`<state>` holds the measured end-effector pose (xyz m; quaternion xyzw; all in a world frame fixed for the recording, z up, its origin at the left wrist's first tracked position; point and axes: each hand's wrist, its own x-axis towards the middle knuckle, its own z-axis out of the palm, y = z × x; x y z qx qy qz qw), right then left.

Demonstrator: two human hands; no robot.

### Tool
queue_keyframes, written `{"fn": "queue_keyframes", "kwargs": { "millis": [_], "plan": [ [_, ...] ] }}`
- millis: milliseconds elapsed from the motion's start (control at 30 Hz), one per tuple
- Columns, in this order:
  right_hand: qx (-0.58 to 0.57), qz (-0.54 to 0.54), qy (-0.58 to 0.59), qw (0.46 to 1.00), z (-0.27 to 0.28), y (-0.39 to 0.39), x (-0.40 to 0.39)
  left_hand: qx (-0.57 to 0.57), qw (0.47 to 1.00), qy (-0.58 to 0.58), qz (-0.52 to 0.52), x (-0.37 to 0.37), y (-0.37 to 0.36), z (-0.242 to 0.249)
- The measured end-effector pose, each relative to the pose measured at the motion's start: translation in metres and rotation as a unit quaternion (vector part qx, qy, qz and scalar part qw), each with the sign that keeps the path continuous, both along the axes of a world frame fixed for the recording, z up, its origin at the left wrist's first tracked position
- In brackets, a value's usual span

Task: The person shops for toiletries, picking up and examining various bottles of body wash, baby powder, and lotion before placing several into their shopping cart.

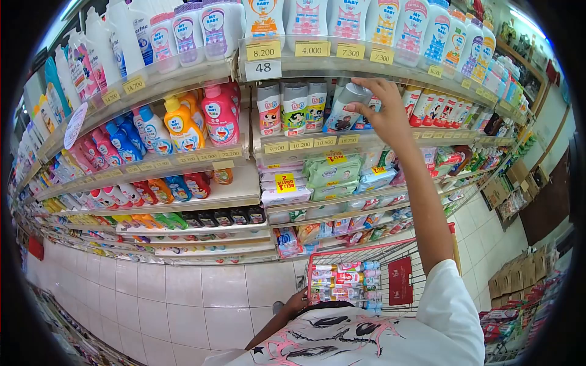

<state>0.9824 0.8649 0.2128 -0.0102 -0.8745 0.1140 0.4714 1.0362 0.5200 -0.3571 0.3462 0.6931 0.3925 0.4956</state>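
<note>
The shelf [342,141] carried a row of small upright bottles [294,108] above yellow price tags [301,144], and the shelf above [329,63] bore taller white bottles [348,19]. To the left, another shelf [183,157] held yellow, pink and blue bottles [181,125]. Lower shelves carried flat packets of wipes [329,171]; the tiled floor [183,293] bore a red wire cart [366,283].

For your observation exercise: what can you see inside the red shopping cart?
The red shopping cart holds rows of small bottles lying packed together, with white, red and pale blue labels. The left hand rests at its near edge. The cart's bottom and lower layers are hidden.
</note>
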Motion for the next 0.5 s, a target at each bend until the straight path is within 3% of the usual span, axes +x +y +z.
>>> {"fn": "queue_keyframes", "kwargs": {
  "millis": [100, 200, 233, 300, 500],
  "plan": [
    [0.061, -0.087, 0.066, 0.992, -0.012, -0.015, -0.004, 0.01, 1.0, 0.013, -0.003, 0.002, 0.001, -0.002],
    [-0.138, -0.073, 0.134, 0.979, -0.029, -0.017, -0.017, 0.015, 0.999, 0.026, -0.013, 0.0, -0.001, -0.005],
    [-0.14, -0.075, 0.137, 0.978, -0.032, -0.017, -0.02, 0.021, 0.999, 0.024, -0.01, 0.001, -0.001, -0.006],
    [-0.286, 0.011, 0.164, 0.944, -0.036, -0.018, -0.029, 0.025, 0.999, 0.024, -0.007, 0.001, 0.0, -0.007],
    [-0.269, -0.016, 0.236, 0.934, -0.051, -0.025, -0.051, -0.014, 1.0, 0.0, 0.001, 0.005, -0.002, -0.004]
  ]
}}
